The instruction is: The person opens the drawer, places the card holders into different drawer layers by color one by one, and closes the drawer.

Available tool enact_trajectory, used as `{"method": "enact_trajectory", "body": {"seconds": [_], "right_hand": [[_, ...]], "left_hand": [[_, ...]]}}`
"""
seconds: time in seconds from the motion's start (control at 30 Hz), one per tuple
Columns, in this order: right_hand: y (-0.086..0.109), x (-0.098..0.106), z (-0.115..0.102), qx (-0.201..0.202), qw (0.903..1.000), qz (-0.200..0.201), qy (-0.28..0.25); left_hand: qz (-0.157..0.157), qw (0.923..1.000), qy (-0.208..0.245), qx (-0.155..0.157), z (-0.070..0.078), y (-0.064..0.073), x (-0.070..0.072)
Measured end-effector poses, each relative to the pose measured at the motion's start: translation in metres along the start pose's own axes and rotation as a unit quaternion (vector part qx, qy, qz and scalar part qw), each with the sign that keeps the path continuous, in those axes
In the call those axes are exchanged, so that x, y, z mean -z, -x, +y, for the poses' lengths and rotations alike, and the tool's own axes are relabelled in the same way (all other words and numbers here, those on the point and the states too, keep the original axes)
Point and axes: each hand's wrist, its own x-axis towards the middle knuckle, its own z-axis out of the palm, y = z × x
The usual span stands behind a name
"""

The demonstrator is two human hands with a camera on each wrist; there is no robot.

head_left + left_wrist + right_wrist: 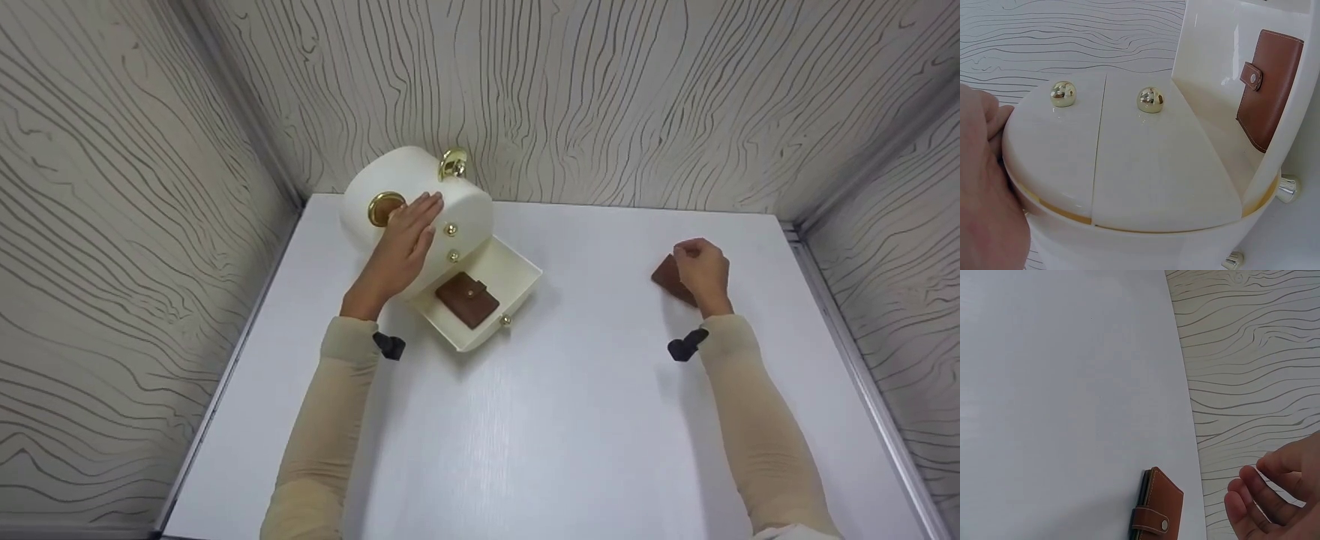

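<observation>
A white rounded drawer box (409, 169) with gold knobs stands at the back left. My left hand (405, 244) rests against it, fingers stretched out; the left wrist view shows that hand (988, 185) along the box's edge. One drawer (516, 264) is pulled out, and a brown leather wallet (466, 300) with a snap strap lies inside it. A second brown wallet (667, 277) is on the table at the right, partly hidden by my right hand (703, 270). In the right wrist view this hand (1280, 500) has loosely bent fingers, apart from the wallet (1165, 498).
The white table (540, 420) is bordered by wood-grain patterned panels (570, 105) at the back and sides. A gold ring-shaped piece (453, 163) sticks up from the box. Two closed drawer fronts with gold knobs (1150, 100) sit beside the pulled-out drawer.
</observation>
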Motion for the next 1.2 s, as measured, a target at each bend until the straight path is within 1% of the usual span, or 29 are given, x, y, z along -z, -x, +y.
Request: {"method": "enact_trajectory", "body": {"seconds": [0.23,0.37,0.5,0.67,0.9,1.0,1.2], "right_hand": [[-0.004,0.005,0.013,0.000,1.0000,0.007,-0.002],[-0.005,0.008,0.025,-0.019,0.9998,-0.001,-0.002],[-0.005,0.010,0.036,-0.027,0.9995,-0.011,0.011],[-0.006,0.013,0.044,-0.034,0.9989,-0.025,0.018],[-0.006,0.014,0.055,-0.049,0.9980,-0.038,0.014],[-0.004,0.013,0.060,-0.043,0.9983,-0.036,0.016],[-0.003,0.011,0.068,-0.008,0.9989,-0.026,0.038]], "left_hand": [[0.002,1.0000,0.000,-0.006,0.002,0.000,0.001],[0.002,1.0000,-0.003,-0.007,0.003,-0.001,0.001],[0.003,1.0000,0.000,-0.006,0.002,-0.001,0.000],[0.005,1.0000,0.002,-0.002,0.002,0.000,0.001],[0.007,1.0000,0.000,-0.004,0.002,0.000,0.000],[0.006,1.0000,-0.002,-0.002,0.002,0.000,0.000],[-0.002,1.0000,-0.004,0.007,0.002,-0.001,0.000]]}}
